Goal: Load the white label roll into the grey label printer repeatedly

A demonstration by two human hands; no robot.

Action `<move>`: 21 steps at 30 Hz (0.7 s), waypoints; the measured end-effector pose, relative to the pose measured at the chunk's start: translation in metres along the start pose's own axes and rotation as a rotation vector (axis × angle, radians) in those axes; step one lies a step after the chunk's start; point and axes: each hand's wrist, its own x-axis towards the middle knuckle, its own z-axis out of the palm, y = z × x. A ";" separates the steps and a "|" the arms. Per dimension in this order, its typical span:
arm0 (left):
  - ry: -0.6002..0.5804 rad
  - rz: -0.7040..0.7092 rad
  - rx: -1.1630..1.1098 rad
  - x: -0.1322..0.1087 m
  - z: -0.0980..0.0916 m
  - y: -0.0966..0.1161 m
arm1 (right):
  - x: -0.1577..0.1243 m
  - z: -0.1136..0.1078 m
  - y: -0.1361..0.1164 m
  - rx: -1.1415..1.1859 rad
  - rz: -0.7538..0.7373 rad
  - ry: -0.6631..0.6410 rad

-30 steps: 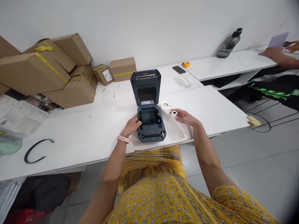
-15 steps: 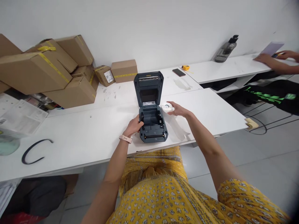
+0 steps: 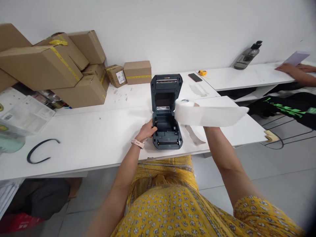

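Note:
A dark label printer (image 3: 167, 133) stands on the white table with its lid (image 3: 166, 90) raised and its inner bay uncovered. My left hand (image 3: 147, 130) grips the printer's left side, the thumb over the rim. Just right of the raised lid, my right hand (image 3: 196, 104) holds up a white label roll (image 3: 184, 112). A wide loose tail of paper (image 3: 222, 116) stretches rightward from the roll and hides most of that hand; only a fingertip and the wrist show. Below it, a pale curled strip (image 3: 195, 135) lies by the printer.
Cardboard boxes (image 3: 41, 67) are piled at the left. A black headband (image 3: 31, 153) lies near the front edge. Behind the printer are a phone (image 3: 195, 77) and a yellow tape measure (image 3: 202, 72). A pump bottle (image 3: 247, 56) and another person's hands (image 3: 287, 68) are at the right.
My right hand has raised the label roll from beside the printer, and its paper tail now extends to the right. My left hand keeps its hold on the printer. The view has shifted slightly.

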 end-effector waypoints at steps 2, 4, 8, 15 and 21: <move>0.003 -0.006 0.001 0.000 0.000 0.001 | 0.013 0.017 -0.020 -0.080 -0.073 -0.091; 0.000 -0.003 -0.008 -0.001 -0.001 0.002 | 0.023 0.035 -0.037 -0.281 -0.154 -0.215; -0.002 0.006 -0.026 -0.001 -0.001 0.001 | 0.036 0.057 -0.051 -0.715 -0.144 -0.367; -0.006 -0.009 -0.042 -0.003 -0.001 0.001 | 0.056 0.078 -0.035 -0.980 -0.008 -0.407; -0.005 -0.024 -0.035 -0.001 -0.001 0.001 | 0.059 0.083 -0.024 -0.978 -0.021 -0.422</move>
